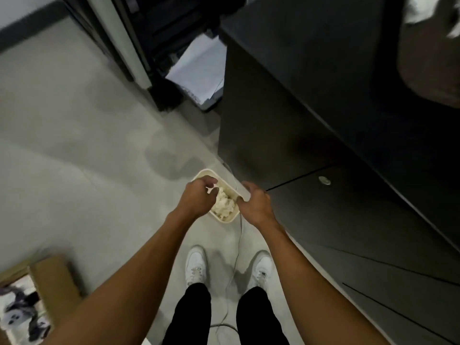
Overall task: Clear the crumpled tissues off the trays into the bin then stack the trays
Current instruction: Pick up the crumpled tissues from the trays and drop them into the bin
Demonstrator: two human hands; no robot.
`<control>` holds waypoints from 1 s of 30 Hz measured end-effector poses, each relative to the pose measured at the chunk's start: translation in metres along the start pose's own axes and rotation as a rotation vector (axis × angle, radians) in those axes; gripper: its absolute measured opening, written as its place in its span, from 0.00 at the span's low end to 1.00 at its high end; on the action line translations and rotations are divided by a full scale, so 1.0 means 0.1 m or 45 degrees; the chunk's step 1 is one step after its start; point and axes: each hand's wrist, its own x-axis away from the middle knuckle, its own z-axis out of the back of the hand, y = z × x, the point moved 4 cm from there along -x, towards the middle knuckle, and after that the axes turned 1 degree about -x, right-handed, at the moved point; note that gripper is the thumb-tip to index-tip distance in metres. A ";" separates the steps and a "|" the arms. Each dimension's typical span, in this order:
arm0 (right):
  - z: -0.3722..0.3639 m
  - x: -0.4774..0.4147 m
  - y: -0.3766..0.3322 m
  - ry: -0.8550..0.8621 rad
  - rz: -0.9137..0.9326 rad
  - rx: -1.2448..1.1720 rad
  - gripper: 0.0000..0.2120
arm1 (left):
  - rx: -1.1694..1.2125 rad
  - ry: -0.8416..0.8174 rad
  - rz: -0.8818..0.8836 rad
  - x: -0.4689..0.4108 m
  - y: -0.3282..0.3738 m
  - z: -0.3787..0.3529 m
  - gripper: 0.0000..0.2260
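Bare forearms end in left grip [199, 195] and right grip [254, 199], both curled, contents unclear, over a cream plastic floor bin [225, 220] of crumpled white tissues [224, 204]; dumping seems underway, tray stacking next.

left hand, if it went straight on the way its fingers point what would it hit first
Most likely the tissues in the bin: the left hand points its curled fingers at them. Depth is unclear, so the gap cannot be judged.

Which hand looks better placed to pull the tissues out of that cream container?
The left hand: its fingers curl over the tissues, while the right hand grips the cream container by its rim.
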 end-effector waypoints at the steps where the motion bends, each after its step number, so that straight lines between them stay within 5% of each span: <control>1: 0.13 0.15 -0.10 0.033 0.006 -0.043 0.27 | 0.050 0.010 -0.020 0.11 0.16 0.08 0.11; 8: 1.16 1.25 -0.75 0.337 0.084 -0.242 0.22 | 0.181 0.012 -0.165 0.86 1.33 0.69 0.12; 16: 2.39 2.26 -1.08 0.717 0.172 -0.442 0.19 | 0.141 0.037 -0.635 1.41 2.78 1.17 0.10; 30: 4.17 3.36 -0.37 1.199 0.153 -0.488 0.18 | 0.078 -0.195 -1.100 2.14 4.92 0.43 0.12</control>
